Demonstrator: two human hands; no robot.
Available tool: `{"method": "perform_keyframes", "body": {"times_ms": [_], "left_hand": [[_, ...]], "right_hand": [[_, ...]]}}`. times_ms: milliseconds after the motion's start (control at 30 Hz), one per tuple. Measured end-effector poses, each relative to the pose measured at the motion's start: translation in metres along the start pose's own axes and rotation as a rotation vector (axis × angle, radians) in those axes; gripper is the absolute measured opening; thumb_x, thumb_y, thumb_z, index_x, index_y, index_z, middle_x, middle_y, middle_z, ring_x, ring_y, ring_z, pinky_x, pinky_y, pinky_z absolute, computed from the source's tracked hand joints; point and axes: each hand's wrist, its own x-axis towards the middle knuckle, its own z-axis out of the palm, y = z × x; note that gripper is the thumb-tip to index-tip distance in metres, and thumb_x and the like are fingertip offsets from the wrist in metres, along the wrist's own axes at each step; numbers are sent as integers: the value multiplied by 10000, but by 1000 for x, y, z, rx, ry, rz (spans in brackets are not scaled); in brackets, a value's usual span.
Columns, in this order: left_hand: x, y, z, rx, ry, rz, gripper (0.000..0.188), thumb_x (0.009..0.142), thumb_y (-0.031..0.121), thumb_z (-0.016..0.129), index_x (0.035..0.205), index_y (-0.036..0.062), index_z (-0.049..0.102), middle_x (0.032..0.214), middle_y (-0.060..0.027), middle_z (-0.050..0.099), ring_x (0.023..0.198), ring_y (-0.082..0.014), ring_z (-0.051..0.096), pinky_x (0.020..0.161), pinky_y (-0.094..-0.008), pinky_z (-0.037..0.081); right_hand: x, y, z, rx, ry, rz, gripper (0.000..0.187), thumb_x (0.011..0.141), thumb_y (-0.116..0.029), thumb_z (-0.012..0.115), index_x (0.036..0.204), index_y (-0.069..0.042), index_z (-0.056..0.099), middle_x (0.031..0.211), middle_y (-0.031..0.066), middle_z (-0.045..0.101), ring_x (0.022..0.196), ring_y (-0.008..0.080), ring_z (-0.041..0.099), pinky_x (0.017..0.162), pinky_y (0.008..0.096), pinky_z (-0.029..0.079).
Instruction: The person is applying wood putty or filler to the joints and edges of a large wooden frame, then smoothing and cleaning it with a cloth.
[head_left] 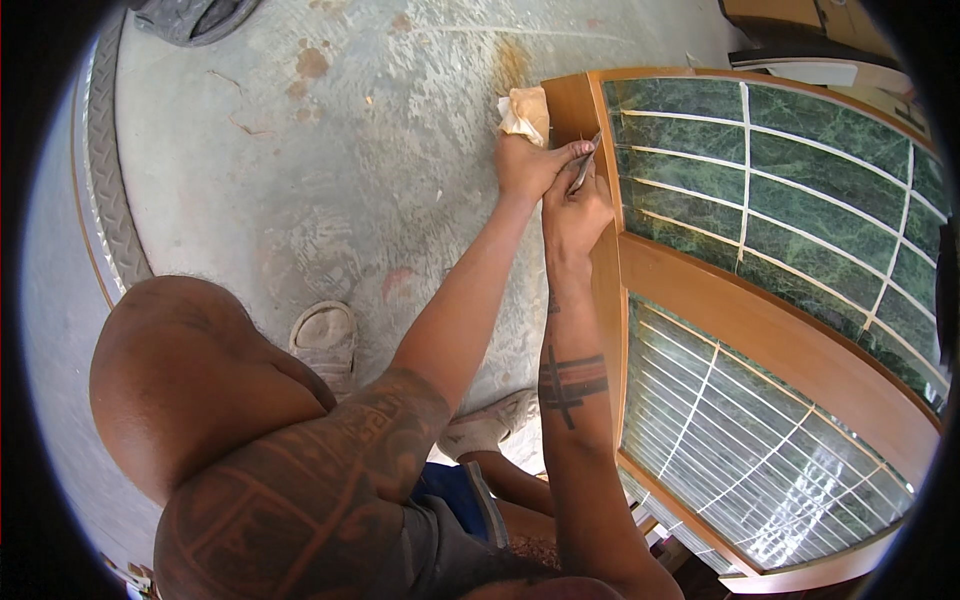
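Observation:
My left hand [526, 168] is closed at the near corner of a brown wooden frame [572, 108], around a crumpled tan-and-white piece [526, 114] that looks like cloth or paper. Its thumb stretches across toward my right hand [580, 215]. There, curled fingers grip a slim grey metal tool [584, 168], perhaps a blade, angled up against the frame's edge. Inside the frame is a dark green marbled panel [685, 160] crossed by pale strips. The tool's tip lies close to the thumb, and its exact kind is hard to tell.
A second panel with closer pale lines [740, 430] sits below a wide brown rail [760, 310]. Stained grey floor [400, 150] spreads to the left, edged by a ridged dark strip [105, 160]. Worn shoes [325, 340] are near my legs. A dark grey object [195, 18] lies at the top left.

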Motion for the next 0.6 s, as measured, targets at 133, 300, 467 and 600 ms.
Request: {"method": "perform_keyframes", "body": {"times_ms": [133,300,467,600], "left_hand": [[-1,2,0,72,21,45,400,704,114,971,935,-49,689,899,-68,746,771,-100,657,705,-269,568],[1,3,-1,2,-31,-70,437,657,180,1001,872,-39,691,871,-48,753,740,-109,650,693,-293,556],[11,15,3,-108,-29,-102,462,653,162,1001,920,-48,688,883,-58,756,763,-111,664,698,-296,562],[6,13,-3,165,0,55,468,652,163,1003,926,-42,685,878,-63,758,768,-115,677,671,-296,563]], "right_hand": [[2,3,2,16,14,-35,120,920,-76,647,918,38,684,668,200,599,576,375,615,517,464,474],[0,3,4,-22,-1,-16,147,916,-65,640,977,54,701,677,207,594,583,372,622,523,462,490],[15,-1,8,-5,23,-43,204,905,-42,626,1039,87,710,676,210,601,555,364,615,510,455,492],[3,-6,4,-19,12,-8,260,888,-35,632,1086,116,704,690,214,613,538,361,612,502,454,487]]}}
